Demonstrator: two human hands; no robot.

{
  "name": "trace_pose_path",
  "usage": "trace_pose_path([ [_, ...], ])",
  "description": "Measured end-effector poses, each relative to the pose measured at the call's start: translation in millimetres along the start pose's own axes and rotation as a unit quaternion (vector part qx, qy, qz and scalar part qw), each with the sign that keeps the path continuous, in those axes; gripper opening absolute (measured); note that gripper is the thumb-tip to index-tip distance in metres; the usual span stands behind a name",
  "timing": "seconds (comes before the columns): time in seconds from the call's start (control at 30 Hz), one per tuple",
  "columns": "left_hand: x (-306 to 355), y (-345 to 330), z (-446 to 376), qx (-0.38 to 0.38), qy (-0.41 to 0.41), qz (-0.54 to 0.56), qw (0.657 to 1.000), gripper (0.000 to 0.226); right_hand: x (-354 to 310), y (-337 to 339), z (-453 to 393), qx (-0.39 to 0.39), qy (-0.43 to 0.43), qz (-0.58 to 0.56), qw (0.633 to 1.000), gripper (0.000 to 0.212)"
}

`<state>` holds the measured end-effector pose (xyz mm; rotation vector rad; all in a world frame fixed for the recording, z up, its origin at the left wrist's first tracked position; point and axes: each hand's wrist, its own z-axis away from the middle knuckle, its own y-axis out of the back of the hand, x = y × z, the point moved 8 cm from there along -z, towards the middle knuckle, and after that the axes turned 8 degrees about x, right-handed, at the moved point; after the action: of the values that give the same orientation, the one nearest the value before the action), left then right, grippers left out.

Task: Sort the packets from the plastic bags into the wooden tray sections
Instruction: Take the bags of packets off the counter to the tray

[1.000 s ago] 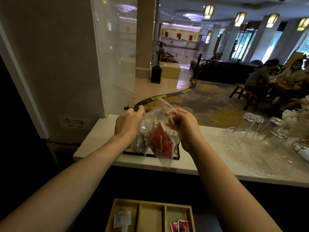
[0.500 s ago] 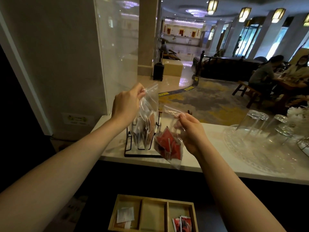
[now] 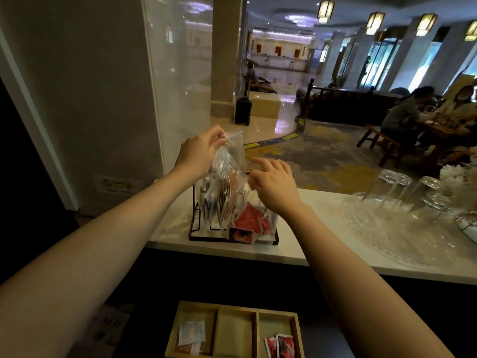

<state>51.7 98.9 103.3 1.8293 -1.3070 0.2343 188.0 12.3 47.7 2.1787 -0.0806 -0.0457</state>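
The left hand [image 3: 197, 153] pinches the top edge of a clear bag [image 3: 227, 177] and holds it up above the counter [image 3: 296, 244]; the bag hangs down with dark and pale packets bunched in its lower half. At the bag's 3 o'clock, the right hand [image 3: 275, 184] is held palm down with fingers spread and relaxed, its fingertips touching or just beside the bag's plastic; that grip holds nothing that can be made out. A second bag [image 3: 254, 224], full of red packets, lies on the counter under the right wrist, at 5 o'clock from the hanging bag, against a black wire rack [image 3: 196, 228]. At 6 o'clock, low and near the viewer, sits the wooden tray [image 3: 216, 329] with three sections: white packets [image 3: 192, 333] in the left one, red packets [image 3: 280, 346] in the right one. At 3 o'clock on the counter, upturned glasses [image 3: 395, 187] stand on a clear platter [image 3: 387, 244].
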Motion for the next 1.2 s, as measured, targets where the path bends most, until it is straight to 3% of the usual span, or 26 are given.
trace_pose_path([
  [0.1, 0.0, 4.1, -0.1, 0.025, -0.013, -0.012, 1.0, 0.017, 8.3, -18.6, -9.0, -0.068, -0.017, -0.017, 0.997, 0.016],
  [0.3, -1.3, 23.4, 1.9, 0.071, -0.052, -0.041, 0.995, 0.017, 0.0, -21.5, -12.2, -0.004, -0.012, 0.019, 1.0, 0.014],
  [0.47, 15.1, 38.5, 9.3, 0.113, -0.094, -0.049, 0.988, 0.019, 10.2, -25.9, -10.7, -0.012, 0.007, 0.023, 1.0, 0.013],
  [0.6, 34.1, 82.5, 1.5, 0.22, -0.051, 0.016, 0.974, 0.022, 10.7, -26.9, -9.8, -0.006, 0.013, 0.027, 1.0, 0.016],
  [0.67, 53.6, 107.6, -9.0, 0.236, -0.057, 0.061, 0.968, 0.024, 9.7, -25.9, -9.3, -0.007, 0.015, 0.025, 1.0, 0.017],
  [0.83, 78.2, 116.0, 13.0, 0.118, -0.078, 0.105, 0.984, 0.015, 8.3, -26.0, -6.8, -0.058, 0.014, 0.003, 0.998, 0.02],
  [0.9, 73.3, 106.9, 35.9, 0.078, -0.087, 0.076, 0.99, 0.013, 3.9, -16.9, -3.2, -0.024, 0.012, -0.029, 0.999, 0.017],
  [1.07, 25.8, 93.3, 91.7, 0.021, -0.019, 0.093, 0.995, 0.004, -22.4, 23.3, 22.2, 0.104, 0.04, -0.112, 0.987, 0.021],
  [1.2, -4.7, 67.6, 152.6, -0.063, 0.062, 0.14, 0.986, 0.003, -21.5, 41.6, 66.4, 0.162, -0.117, -0.191, 0.961, 0.025],
])
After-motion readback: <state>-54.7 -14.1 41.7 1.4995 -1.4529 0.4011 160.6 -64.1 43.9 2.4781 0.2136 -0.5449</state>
